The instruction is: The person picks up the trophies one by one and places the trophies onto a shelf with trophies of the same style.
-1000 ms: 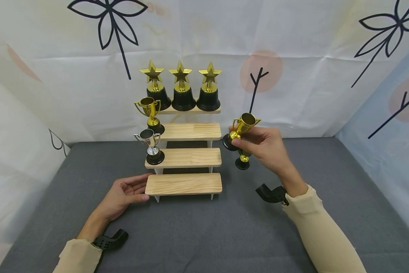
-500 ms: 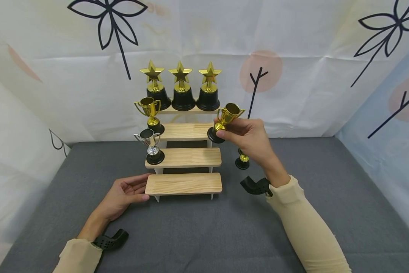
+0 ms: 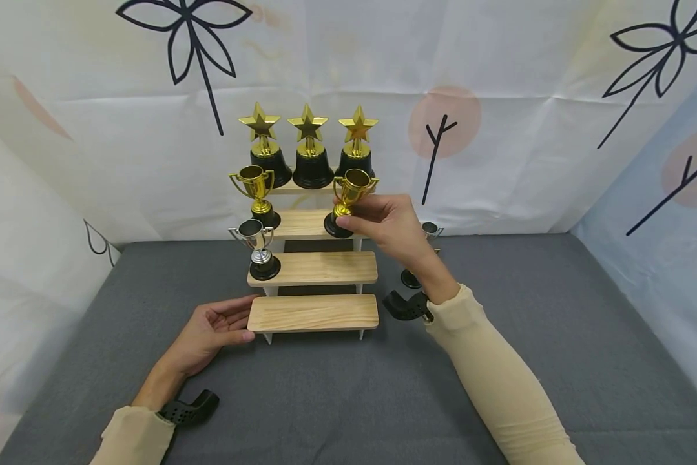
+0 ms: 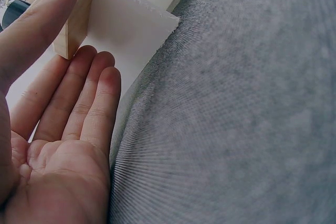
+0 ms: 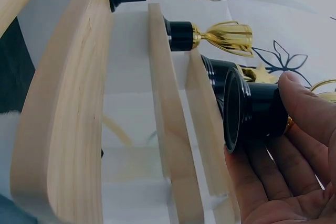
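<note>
My right hand (image 3: 391, 226) pinches a gold trophy cup (image 3: 356, 186) near its black base (image 5: 262, 111). It holds the cup at the right end of the second-highest step, tilted in the right wrist view, with the base's underside facing the boards. Whether the base touches the step I cannot tell. At the lowest step's left end, my left hand (image 3: 205, 336) rests its straight fingertips against the wooden tiered stand (image 3: 319, 313), thumb apart. Another gold trophy cup (image 3: 254, 184) stands left on the same step, and a silver trophy cup (image 3: 255, 236) one step below.
Three star trophies (image 3: 310, 165) line the top step. Behind my right wrist are a partly hidden silver cup (image 3: 429, 230) and a black base (image 3: 409, 279) on the grey cloth (image 3: 336, 400). A printed white backdrop (image 3: 517, 161) hangs behind the stand.
My right hand has carried the gold trophy cup leftward from beside the stand to the second-highest step, uncovering a silver cup behind the wrist. The left hand has stayed in place.
</note>
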`<state>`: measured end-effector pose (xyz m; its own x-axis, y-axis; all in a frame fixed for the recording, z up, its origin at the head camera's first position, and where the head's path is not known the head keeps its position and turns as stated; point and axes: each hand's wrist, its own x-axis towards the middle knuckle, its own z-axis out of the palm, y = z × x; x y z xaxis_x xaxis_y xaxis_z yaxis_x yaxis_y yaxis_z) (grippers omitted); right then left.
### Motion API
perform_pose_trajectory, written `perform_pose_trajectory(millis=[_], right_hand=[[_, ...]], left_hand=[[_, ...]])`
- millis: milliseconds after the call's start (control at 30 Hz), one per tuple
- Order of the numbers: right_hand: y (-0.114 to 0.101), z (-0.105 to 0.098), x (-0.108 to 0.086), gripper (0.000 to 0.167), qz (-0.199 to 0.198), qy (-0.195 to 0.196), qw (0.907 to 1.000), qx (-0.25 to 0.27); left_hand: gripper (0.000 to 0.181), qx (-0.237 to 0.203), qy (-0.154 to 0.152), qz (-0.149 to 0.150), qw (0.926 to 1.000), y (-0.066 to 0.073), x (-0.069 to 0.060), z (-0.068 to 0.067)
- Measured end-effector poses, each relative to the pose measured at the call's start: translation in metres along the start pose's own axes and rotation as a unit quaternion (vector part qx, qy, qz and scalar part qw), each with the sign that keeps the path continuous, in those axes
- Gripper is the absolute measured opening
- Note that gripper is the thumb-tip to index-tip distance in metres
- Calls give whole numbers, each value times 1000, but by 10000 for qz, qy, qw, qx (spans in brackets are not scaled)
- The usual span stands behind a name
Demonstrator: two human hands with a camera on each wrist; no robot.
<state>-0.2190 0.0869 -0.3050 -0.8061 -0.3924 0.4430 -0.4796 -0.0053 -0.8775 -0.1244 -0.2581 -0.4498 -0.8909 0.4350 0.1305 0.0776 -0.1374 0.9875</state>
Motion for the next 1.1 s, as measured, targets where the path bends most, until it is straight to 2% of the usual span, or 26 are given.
perform_pose_trajectory(millis=[200,567,1100], right_hand=[[4,7,9,29,-39,-97,9999,-83],[5,16,24,28,174,-148,9996,-145],[15,24,34,29,456,-216,9984,-258]], left_hand=[[72,23,16,4,10000,0,0,0],[73,29,29,-18,10000,1,0,0],[73,75,100,-73,9999,0,1,0]])
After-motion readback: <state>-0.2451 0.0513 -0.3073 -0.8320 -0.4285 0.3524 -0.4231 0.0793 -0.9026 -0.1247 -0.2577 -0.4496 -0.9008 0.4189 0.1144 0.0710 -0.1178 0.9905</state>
